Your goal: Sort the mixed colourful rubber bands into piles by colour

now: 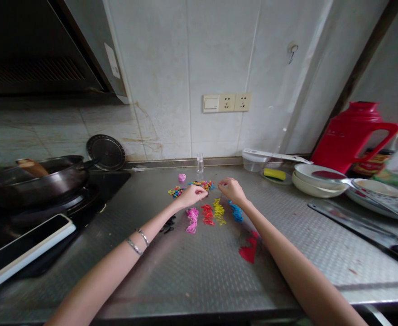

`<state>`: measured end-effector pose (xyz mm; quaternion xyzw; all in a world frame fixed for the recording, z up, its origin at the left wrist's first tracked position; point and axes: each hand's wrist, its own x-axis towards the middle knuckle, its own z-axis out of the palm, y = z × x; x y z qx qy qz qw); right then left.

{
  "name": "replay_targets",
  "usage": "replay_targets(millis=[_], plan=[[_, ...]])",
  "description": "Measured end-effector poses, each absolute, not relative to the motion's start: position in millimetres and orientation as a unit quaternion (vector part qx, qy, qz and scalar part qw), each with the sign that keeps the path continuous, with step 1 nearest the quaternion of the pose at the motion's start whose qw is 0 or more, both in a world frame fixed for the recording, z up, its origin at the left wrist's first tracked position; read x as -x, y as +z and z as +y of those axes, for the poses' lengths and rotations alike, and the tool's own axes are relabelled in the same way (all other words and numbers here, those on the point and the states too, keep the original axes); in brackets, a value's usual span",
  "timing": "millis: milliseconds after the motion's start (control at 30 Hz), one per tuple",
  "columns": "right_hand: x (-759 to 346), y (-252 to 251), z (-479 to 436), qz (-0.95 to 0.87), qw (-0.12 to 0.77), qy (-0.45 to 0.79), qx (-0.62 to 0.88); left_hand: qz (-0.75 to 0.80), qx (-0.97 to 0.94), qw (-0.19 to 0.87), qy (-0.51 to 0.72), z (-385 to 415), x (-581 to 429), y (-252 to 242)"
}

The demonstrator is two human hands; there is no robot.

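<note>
Small looped elastic bands lie sorted by colour on the metal counter: black bands, pink bands, red bands, yellow bands and blue bands. Behind these is a heap of mixed bands, partly covered by my left hand. Its fingers are pinched together at the heap's front edge. My right hand is closed too, fingertips just right of the heap, above the blue bands. Anything in either pinch is too small to make out. A pink bundle and a clear little bottle stand behind.
Left, a pan sits on the stove, with a white-edged device nearer me. A red torn piece lies by my right forearm. To the right are bowls, a knife, a yellow sponge and a red thermos.
</note>
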<state>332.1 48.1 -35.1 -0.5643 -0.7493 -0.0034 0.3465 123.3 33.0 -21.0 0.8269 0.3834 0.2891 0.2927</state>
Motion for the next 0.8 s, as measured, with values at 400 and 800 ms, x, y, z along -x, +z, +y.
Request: replay_targets(millis=[400,800], plan=[[-326,-53,91,-0.807,0.228,0.06,0.542,0.47,-0.773,0.296,0.307,73,-38,-31],[-327,-54,95,-0.792,0.26,0.089,0.545,0.46,-0.797,0.275,0.278,63,-31,-30]])
